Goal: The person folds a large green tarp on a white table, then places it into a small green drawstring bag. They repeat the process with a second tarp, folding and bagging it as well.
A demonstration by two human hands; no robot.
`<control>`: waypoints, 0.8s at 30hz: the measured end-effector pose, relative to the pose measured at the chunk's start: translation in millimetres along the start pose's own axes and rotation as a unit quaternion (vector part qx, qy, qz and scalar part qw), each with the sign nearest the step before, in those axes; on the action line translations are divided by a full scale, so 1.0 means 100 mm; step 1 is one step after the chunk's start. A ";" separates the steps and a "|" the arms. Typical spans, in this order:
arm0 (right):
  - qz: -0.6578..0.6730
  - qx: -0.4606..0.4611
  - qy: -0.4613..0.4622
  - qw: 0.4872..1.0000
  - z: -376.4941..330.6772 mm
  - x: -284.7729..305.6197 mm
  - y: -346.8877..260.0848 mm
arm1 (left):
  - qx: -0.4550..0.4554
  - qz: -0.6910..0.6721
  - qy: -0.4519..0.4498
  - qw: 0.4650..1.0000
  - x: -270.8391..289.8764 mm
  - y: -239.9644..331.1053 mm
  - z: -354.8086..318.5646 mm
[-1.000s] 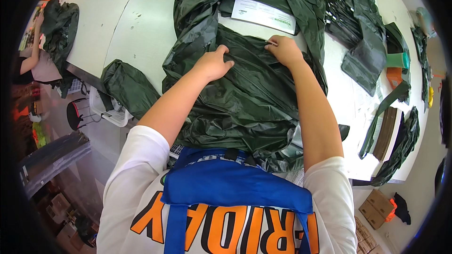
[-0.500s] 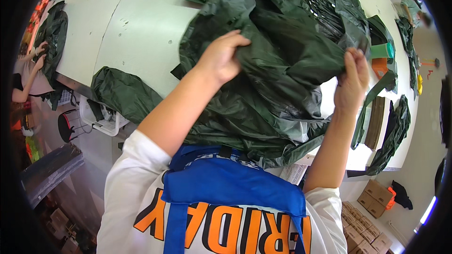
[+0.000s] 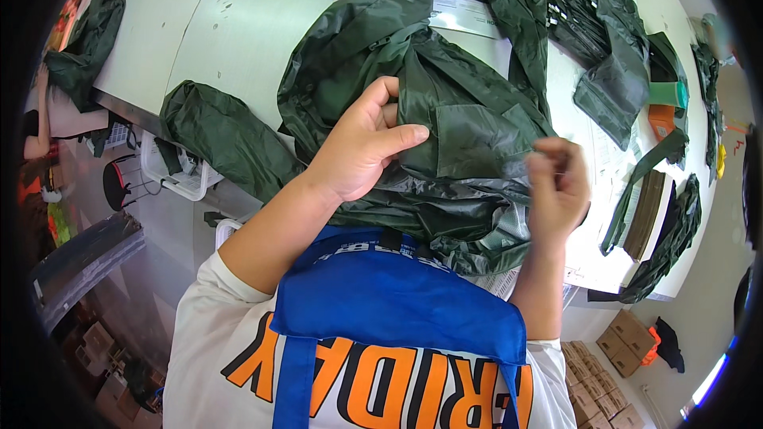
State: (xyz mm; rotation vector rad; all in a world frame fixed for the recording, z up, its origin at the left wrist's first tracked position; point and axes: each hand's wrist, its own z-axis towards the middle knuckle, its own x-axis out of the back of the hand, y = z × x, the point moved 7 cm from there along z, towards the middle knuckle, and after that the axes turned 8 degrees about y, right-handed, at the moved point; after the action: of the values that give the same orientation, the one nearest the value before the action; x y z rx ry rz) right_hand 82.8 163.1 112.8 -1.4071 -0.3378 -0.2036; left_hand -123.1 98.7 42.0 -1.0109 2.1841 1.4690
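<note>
A dark green rain jacket of thin, shiny fabric lies bunched in front of me, spilling over the table's near edge. A square patch like a pocket shows on it. My left hand grips an edge of the cloth, with the fingers partly behind it and the thumb in front. My right hand, blurred by motion, is curled at the jacket's right side and seems to pinch its edge. A sleeve-like length of green fabric stretches out to the left.
Green pieces are stacked at the far right of the white table. A green cylinder and brown card stack lie nearer. A white basket stands left, below the table edge. Another person's arm shows far left.
My right hand has come down and leftward, and the jacket's raised cloth has dropped and spread flatter. My left hand has shifted slightly down. A white printed sheet now shows behind the jacket.
</note>
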 end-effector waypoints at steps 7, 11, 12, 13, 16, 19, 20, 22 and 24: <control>0.074 -0.052 -0.223 0.970 0.36 -0.83 0.23 | -0.147 0.230 0.007 0.962 -0.07 0.18 -0.10; -0.006 -0.012 -0.299 0.954 0.38 -0.90 0.19 | -0.120 0.330 0.072 0.933 0.12 0.10 -0.10; -0.006 -0.015 -0.281 0.960 0.37 -0.88 0.18 | -0.124 0.338 0.068 0.931 0.12 0.10 -0.10; -0.007 -0.017 -0.263 0.965 0.37 -0.84 0.15 | -0.129 0.345 0.063 0.928 0.12 0.10 -0.09; -0.013 -0.017 -0.213 0.977 0.34 -0.77 0.10 | -0.141 0.379 0.052 0.913 0.13 0.13 -0.08; -0.035 0.085 -0.115 0.989 0.35 -0.63 0.11 | -0.110 0.329 0.034 0.937 0.09 0.13 -0.11; -0.057 0.104 -0.096 0.988 0.32 -0.58 0.05 | -0.093 0.297 0.029 0.950 0.07 0.13 -0.12; -0.100 0.145 -0.062 0.982 0.22 -0.48 -0.15 | -0.075 0.287 0.036 0.954 0.09 0.13 -0.17; -0.159 0.182 -0.089 0.966 0.07 -0.48 -0.30 | -0.065 0.273 0.038 0.959 0.09 0.12 -0.18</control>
State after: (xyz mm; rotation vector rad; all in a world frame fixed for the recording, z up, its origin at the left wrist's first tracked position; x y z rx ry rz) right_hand 27.4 162.7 124.9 -1.0023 -0.7147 -0.2634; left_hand -135.9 82.1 52.4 -0.5157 2.5850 1.8474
